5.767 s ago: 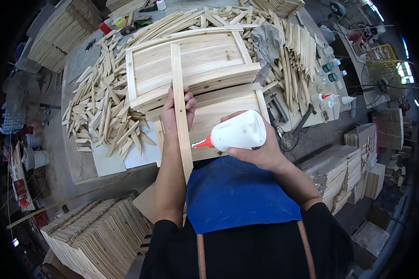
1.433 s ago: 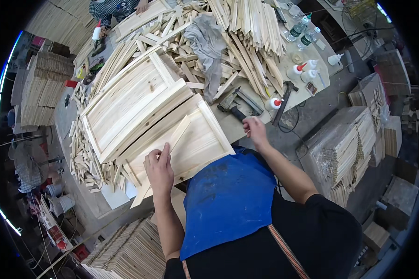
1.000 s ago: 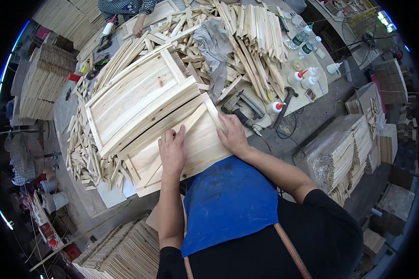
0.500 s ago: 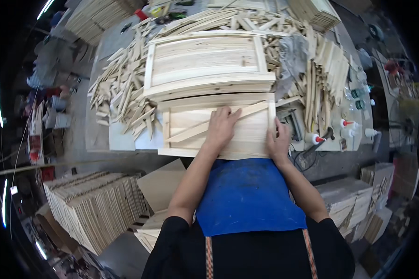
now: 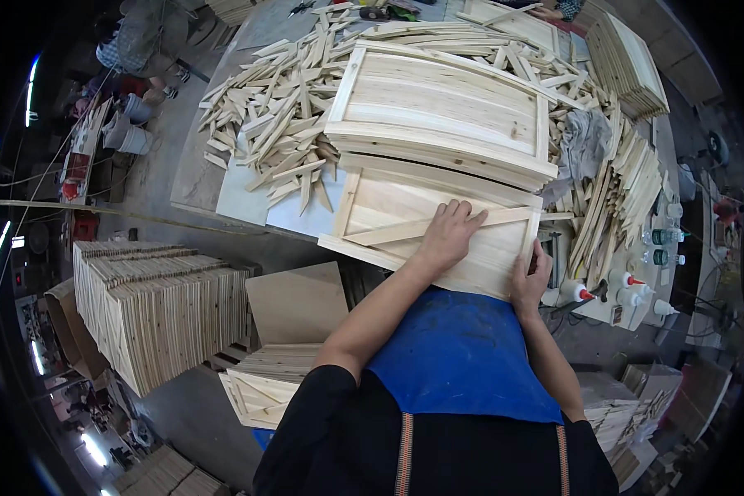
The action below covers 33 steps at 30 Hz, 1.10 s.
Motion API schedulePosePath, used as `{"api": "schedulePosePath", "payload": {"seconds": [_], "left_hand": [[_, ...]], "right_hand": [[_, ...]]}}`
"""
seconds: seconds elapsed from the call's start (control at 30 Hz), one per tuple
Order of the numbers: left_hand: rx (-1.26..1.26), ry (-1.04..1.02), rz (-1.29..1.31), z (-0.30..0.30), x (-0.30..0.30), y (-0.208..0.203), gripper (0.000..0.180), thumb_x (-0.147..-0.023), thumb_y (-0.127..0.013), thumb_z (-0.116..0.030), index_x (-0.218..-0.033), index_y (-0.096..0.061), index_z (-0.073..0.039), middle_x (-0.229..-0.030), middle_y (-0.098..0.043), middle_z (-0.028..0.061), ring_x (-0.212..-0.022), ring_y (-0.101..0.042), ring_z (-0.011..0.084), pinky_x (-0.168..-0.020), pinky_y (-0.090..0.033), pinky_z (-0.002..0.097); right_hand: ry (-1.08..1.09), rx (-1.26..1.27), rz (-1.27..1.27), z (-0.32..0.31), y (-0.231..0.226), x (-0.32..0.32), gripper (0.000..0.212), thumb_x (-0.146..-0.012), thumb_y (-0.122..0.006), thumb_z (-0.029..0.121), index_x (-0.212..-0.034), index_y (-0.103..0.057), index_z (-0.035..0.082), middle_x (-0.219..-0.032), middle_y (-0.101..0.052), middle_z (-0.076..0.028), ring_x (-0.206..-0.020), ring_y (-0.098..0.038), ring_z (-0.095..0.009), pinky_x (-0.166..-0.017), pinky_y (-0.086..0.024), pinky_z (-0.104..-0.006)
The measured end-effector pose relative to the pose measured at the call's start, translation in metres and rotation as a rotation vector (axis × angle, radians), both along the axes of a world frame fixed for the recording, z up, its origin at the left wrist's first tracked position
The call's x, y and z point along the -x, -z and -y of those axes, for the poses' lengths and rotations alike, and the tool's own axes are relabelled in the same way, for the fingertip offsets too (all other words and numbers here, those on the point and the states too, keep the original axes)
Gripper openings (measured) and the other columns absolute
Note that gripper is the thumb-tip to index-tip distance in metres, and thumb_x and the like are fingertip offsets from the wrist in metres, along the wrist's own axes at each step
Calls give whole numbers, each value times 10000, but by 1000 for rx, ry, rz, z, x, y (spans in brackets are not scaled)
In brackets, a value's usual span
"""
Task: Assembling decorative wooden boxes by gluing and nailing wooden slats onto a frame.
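A framed wooden panel (image 5: 488, 269) lies at the near edge of the table, against my blue apron. A pale diagonal slat (image 5: 388, 232) crosses its inner board, between the left and right frame strips. My left hand (image 5: 450, 237) rests on the slat with its fingers apart and pressed down over it. At the panel's right edge, my right hand (image 5: 530, 279) has curled fingers around the frame strip; its fingertips are partly hidden. Just beyond, a stack of similar framed panels (image 5: 446, 99) overlaps the far side of this one.
Loose wood offcuts (image 5: 281, 124) heap up left of and behind the stack. Grey cloth (image 5: 585, 145), long strips (image 5: 608, 207) and red-tipped glue bottles (image 5: 579, 292) sit at the right. Stacked boards (image 5: 174, 314) and a leaning brown sheet (image 5: 296, 302) stand on the floor at left.
The view has turned, so the table and panels appear tilted and farther right. Both hands keep about the same places on the slat and the panel's edge.
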<state>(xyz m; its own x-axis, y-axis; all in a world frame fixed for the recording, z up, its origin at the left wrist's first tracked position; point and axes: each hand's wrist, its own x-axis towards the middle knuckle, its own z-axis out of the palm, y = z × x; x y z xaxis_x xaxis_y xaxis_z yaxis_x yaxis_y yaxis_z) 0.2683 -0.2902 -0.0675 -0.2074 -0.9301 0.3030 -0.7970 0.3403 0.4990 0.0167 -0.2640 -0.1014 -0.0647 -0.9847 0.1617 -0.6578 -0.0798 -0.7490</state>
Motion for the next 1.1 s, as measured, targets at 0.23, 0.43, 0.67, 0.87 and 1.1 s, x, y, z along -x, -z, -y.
{"api": "schedulePosePath", "payload": {"seconds": [0.23,0.43,0.67,0.87,1.1], "left_hand": [[26,-19,-7,-2,1,4,416,-921,-596,-99,-1321,-712,-101,-1072,-576,110,-1048,-541,287,-910,-438,415],[-22,-35,-82,-3,-1,0,426,-896,-596,-104,-1305,-716,-92,-1084,-580,115,-1061,-539,290,-928,-437,419],[177,-63,-43,-4,0,14,422,-877,-616,-133,-1285,-719,-99,-1067,-576,109,-1032,-540,289,-873,-443,413],[141,-31,3,-1,4,25,465,-847,-643,-238,-1286,-695,-93,-1033,-581,95,-984,-548,268,-825,-436,416],[92,-68,27,0,4,29,471,-835,-653,-300,-1259,-689,-100,-1027,-589,82,-985,-554,261,-840,-431,413]], "right_hand": [[18,-71,-11,-2,-4,1,529,-992,-678,142,-1475,-530,-16,-1188,-545,-119,-1034,-592,-209,-914,-492,-320],[-72,91,-382,9,-14,4,538,-958,-680,112,-1459,-534,-17,-1348,-556,-191,-1170,-611,-337,-1031,-486,-391],[-970,170,-134,19,-120,-182,483,-886,-671,68,-1359,-598,1,-1251,-618,-186,-1174,-585,-364,-1020,-485,-444],[-1306,185,-374,11,-86,-259,495,-858,-647,119,-1335,-614,-8,-1173,-613,-134,-1114,-584,-303,-980,-506,-415],[-1439,132,-557,18,-88,-276,537,-843,-615,93,-1368,-593,-16,-1181,-608,-125,-1103,-561,-292,-1021,-490,-390]]}}
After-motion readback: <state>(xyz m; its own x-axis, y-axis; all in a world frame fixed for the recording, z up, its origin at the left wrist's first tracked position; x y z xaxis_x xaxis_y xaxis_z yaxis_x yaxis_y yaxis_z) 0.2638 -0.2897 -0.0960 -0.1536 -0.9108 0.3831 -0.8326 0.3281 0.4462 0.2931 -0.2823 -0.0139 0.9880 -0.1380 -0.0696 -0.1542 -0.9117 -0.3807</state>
